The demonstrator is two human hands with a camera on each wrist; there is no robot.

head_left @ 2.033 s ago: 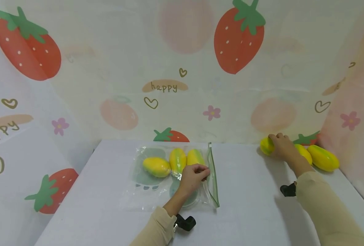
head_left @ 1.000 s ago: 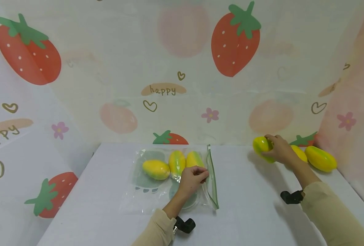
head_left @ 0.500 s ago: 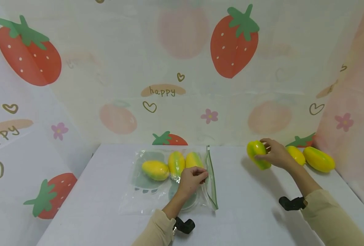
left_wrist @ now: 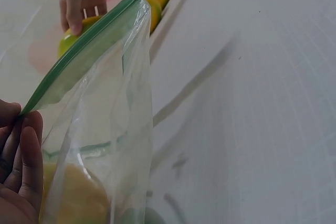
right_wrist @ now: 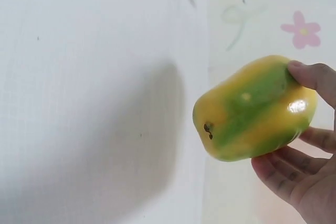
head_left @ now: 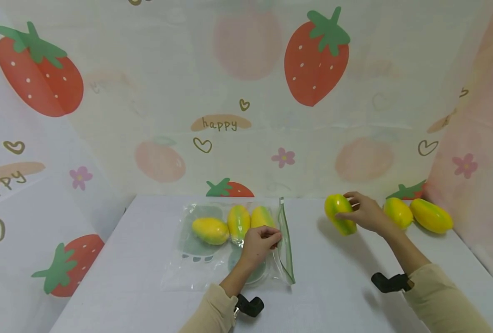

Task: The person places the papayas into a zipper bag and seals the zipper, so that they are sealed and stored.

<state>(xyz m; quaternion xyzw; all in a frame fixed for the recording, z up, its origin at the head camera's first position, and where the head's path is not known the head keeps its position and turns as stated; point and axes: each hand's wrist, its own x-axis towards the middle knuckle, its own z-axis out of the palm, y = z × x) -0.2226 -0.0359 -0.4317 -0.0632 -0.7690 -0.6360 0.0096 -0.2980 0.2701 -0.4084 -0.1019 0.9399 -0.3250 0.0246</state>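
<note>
A clear zip bag with a green zip edge lies on the table, its mouth facing right. My left hand pinches the bag's edge between thumb and fingers, lifting that side in the left wrist view. Inside the bag are three yellow-green papayas; the rightmost is partly behind the left hand. To the right, my right hand grips another papaya, thumb on one side and fingers on the other. That papaya is held above the table, its shadow falling on the white surface.
Two more papayas, a shorter one and a longer one, lie at the table's back right corner. A printed fabric backdrop rises behind the white table and along its sides.
My right hand has picked up a papaya from the back right and carried it left, away from the other two. The left hand keeps its place on the bag; the head view has shifted slightly.
</note>
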